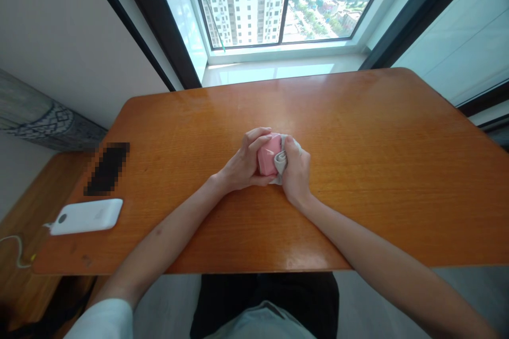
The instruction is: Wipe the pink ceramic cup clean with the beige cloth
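Mid-desk (358, 132): left hand (242, 164) clasped round a small pink box (267, 159), right hand (296, 172) clenching a grey cloth (280, 160) against it. Box mostly hidden by fingers. Blurred-out dark patch (107, 168) beside white power bank (86, 216).

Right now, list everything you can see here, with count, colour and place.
pink box: one, pink, mid-table, gripped by the left hand
cloth: one, grey-white, pressed on the box by the right hand
table: one, orange-brown wood, under the window
power bank: one, white, table's left front corner, cable trailing off its left end
dark flat item: one, black, blurred, just behind the power bank
window: one, dark-framed, behind the table, tower blocks outside
left hand: one, fingers wrapped over the box
right hand: one, fingers closed on the cloth
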`<action>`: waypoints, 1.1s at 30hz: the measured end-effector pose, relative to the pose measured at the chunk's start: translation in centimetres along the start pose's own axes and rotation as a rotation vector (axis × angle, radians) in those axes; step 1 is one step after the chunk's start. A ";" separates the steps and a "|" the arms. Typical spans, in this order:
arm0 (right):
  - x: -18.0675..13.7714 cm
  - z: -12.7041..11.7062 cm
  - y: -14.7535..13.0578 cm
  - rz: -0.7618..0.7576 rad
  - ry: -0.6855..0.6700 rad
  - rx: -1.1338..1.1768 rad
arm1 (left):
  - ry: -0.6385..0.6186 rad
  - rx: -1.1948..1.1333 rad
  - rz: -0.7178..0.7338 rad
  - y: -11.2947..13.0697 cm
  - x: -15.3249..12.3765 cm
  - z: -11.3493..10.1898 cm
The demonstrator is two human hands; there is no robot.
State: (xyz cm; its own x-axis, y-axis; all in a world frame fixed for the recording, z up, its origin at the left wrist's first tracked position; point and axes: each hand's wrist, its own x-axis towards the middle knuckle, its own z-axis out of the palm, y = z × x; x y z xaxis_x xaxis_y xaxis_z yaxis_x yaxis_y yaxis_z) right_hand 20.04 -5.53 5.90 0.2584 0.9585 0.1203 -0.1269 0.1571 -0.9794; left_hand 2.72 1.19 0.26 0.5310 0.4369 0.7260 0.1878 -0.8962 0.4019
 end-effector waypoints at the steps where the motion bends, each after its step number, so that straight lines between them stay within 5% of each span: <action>1: -0.1 0.0 0.0 -0.005 -0.007 -0.003 | 0.005 -0.022 -0.011 -0.1 -0.1 0.1; 17: -0.9 -0.5 1.1 -0.208 -0.014 -0.051 | 0.154 -0.255 -0.095 1.2 1.1 1.1; 24: 0.1 -1.5 1.6 -0.716 -0.165 -0.252 | 0.268 -0.892 -0.655 4.3 2.9 0.5; 29: 1.9 -1.9 0.2 -1.121 -0.442 -0.341 | 0.090 -1.141 -0.987 5.4 4.5 -2.0; 33: 3.6 -3.0 -0.9 -1.099 -0.683 -0.554 | -0.055 -1.241 -1.237 4.3 4.2 -3.0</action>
State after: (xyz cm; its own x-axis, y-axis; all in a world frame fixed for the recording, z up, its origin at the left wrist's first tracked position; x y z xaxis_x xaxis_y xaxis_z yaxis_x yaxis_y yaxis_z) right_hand 23.92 -2.91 6.79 -0.5521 0.3588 0.7526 0.2625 0.9316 -0.2516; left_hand 3.26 -0.61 6.75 0.6055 0.7301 -0.3166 -0.2052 0.5276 0.8243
